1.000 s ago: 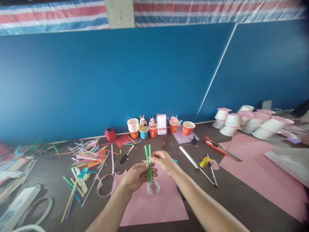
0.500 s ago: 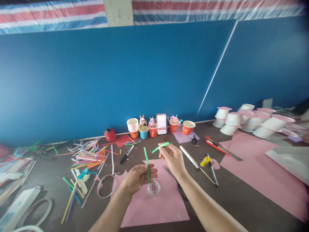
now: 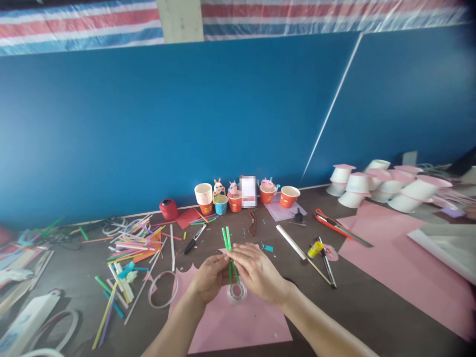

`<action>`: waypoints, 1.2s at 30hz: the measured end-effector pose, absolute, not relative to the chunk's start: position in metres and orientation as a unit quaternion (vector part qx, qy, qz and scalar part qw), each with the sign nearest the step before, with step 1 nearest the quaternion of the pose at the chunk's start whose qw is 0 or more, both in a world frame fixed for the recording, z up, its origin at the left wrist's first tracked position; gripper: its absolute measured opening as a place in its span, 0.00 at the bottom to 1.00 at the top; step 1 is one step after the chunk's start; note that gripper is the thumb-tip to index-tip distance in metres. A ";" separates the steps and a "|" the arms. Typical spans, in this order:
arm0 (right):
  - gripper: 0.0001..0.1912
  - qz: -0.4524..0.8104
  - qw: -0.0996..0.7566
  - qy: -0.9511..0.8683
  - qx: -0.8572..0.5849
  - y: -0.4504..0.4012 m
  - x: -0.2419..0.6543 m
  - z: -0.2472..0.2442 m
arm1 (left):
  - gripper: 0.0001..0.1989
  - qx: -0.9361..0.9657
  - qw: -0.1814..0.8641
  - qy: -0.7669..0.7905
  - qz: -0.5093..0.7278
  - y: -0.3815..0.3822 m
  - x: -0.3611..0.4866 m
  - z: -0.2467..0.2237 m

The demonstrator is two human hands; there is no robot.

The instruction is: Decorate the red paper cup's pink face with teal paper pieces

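Observation:
Two green straws (image 3: 226,239) stand side by side between my hands, their upper ends close together. My left hand (image 3: 210,278) is closed on them from the left, its fingers partly hidden behind. From the other side my right hand (image 3: 256,272) presses on the straws, with its fingers laid together and its thumb out of sight. Just below the hands, a clear tape roll (image 3: 237,292) rests on a pink paper sheet (image 3: 238,325). The scissors are mostly covered by my right arm.
Left of the sheet lie a white ring (image 3: 163,289), a black marker (image 3: 195,239) and a pile of coloured straws (image 3: 136,243). To the right are a red-handled cutter (image 3: 342,228) and a yellow glue stick (image 3: 315,249). Several white cups (image 3: 355,191) stand at the far right.
My right hand has come down and left with its green straw, which is now beside the one in my left hand. The left hand's fingers have curled in.

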State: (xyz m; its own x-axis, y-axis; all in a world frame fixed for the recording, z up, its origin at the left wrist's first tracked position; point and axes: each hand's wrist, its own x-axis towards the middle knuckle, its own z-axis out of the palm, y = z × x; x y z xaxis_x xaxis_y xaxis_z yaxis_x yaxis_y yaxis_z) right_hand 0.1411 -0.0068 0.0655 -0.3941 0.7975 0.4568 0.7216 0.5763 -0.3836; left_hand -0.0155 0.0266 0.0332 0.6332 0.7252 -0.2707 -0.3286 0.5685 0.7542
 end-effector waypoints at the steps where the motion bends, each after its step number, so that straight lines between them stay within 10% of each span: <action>1: 0.20 0.061 0.309 -0.830 -0.460 -0.008 0.140 0.066 | 0.12 0.343 0.835 0.290 0.319 0.026 -0.015 0.033; 11: 0.17 0.336 0.478 -0.609 -0.536 0.008 0.146 0.061 | 0.13 0.327 0.824 0.335 0.320 0.022 -0.017 0.032; 17: 0.18 0.532 0.420 -0.560 -0.477 0.027 0.148 0.061 | 0.13 0.364 0.826 0.329 0.278 0.015 -0.015 0.032; 36: 0.17 0.466 0.404 -0.581 -0.531 0.029 0.140 0.046 | 0.16 0.415 0.770 0.392 0.285 -0.002 -0.016 0.032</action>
